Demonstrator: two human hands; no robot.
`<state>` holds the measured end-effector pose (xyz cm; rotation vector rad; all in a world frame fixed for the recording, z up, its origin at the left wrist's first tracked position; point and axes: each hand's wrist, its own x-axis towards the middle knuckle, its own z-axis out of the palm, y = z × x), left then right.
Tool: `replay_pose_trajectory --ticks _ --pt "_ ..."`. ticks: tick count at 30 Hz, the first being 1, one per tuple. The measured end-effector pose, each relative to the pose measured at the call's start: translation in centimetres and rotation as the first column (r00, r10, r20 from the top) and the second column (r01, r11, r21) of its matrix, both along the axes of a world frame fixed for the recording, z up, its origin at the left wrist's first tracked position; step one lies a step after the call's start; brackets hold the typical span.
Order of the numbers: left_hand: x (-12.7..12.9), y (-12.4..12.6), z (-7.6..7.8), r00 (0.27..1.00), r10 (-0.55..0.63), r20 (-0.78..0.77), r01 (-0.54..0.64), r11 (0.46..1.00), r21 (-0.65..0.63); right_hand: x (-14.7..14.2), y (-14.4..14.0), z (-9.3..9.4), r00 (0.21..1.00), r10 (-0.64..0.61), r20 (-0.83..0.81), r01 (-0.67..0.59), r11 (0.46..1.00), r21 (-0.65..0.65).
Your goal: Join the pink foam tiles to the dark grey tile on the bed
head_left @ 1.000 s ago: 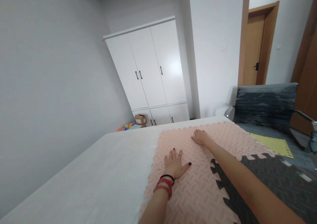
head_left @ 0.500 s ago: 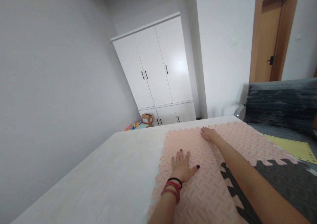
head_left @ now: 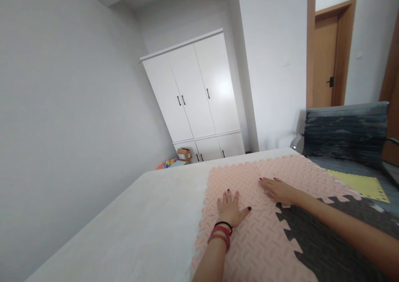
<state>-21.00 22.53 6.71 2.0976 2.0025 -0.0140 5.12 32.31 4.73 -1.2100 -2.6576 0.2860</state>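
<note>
Pink foam mat tiles (head_left: 232, 176) with a raised tread pattern lie on the white tabletop. My left hand (head_left: 230, 210) rests flat on the pink foam, fingers spread, with bands around its wrist. Farther right, my right hand (head_left: 277, 190) lies palm down on the pink foam, fingers stretched out, close to a corner of the dark grey foam tile (head_left: 314, 236). Jigsaw teeth run along the border where grey meets pink. My right forearm hides part of the grey tile.
The white table (head_left: 140, 224) extends to the left. A dark office chair (head_left: 343, 128) stands at the right, with a yellow perforated sheet (head_left: 358, 184) on its seat. Beyond the table are a cardboard box (head_left: 184, 154), colourful items (head_left: 166, 164) and a white cabinet (head_left: 193, 91).
My right hand has come back from near the mat's far edge toward me and slightly right, staying on the foam. My left hand keeps its place. The head view has shifted a little.
</note>
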Motion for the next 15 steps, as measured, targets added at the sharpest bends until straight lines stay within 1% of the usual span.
replay_pose_trajectory --ticks 2,4,6,10,12,15 --pt "0.0 0.1 -0.2 1.000 0.002 -0.004 -0.002 1.000 0.011 0.8 -1.5 -0.7 0.999 -0.006 -0.031 0.005 1.000 -0.023" --pt "0.0 0.1 -0.2 1.000 0.006 -0.008 -0.006 1.000 0.023 1.1 -2.1 -0.9 0.999 -0.022 -0.033 0.021 0.999 -0.029" --pt "0.1 0.1 -0.2 1.000 0.011 -0.011 -0.011 1.000 0.026 1.0 -2.3 -0.6 1.000 -0.024 -0.002 0.024 1.000 -0.018" --pt "0.2 -0.1 0.1 1.000 0.017 -0.008 -0.017 1.000 0.017 0.0 -3.0 0.8 0.995 -0.033 0.089 0.030 0.999 0.033" --pt "0.2 -0.2 0.2 1.000 0.021 -0.007 -0.021 1.000 0.023 -0.4 -4.0 1.1 0.996 -0.026 0.084 0.022 0.999 0.049" --pt "0.2 -0.3 0.3 0.999 0.029 -0.014 -0.029 0.999 0.021 -0.9 -5.7 0.8 1.000 -0.012 0.020 0.012 1.000 0.002"
